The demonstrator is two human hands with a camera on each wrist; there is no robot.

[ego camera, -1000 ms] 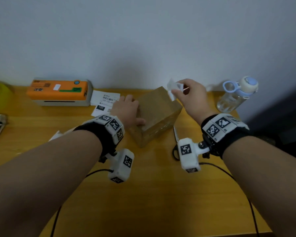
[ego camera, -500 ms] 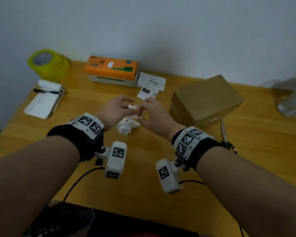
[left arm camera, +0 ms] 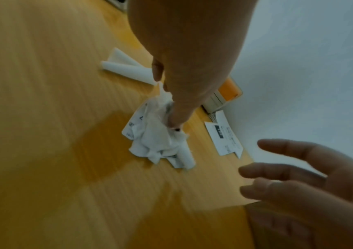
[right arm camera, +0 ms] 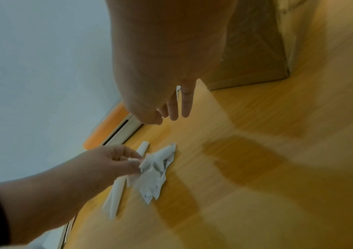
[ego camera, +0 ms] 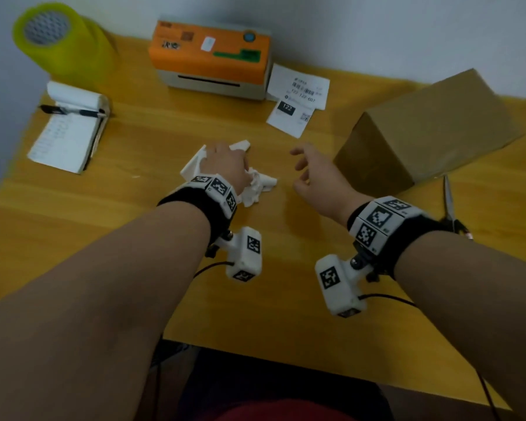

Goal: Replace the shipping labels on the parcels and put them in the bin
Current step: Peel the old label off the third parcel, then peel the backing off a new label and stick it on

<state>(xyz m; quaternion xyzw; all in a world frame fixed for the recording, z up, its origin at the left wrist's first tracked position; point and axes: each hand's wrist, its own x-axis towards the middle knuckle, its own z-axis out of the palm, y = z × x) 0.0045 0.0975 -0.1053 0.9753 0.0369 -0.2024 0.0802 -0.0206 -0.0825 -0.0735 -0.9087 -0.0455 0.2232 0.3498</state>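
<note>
Against a pale wall, on a wooden desk point(ego camera: 134, 284), the left hand point(ego camera: 225, 165) pinches crumpled old label scraps point(left arm camera: 158, 139); the right hand point(ego camera: 313, 174) hovers empty, fingers relaxed, beside the parcel point(ego camera: 422, 129). Rigid, probably light cardboard, best gripped by opposite sides.

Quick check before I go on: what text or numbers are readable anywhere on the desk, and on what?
"122", white on a black box: lower printed label.
"122 122-007", roughly, under a barcode: upper printed label.
Orange label printer: stickers unreadable.
Notepad: handwriting blurred.
Crumpled old label: print illegible.
</note>
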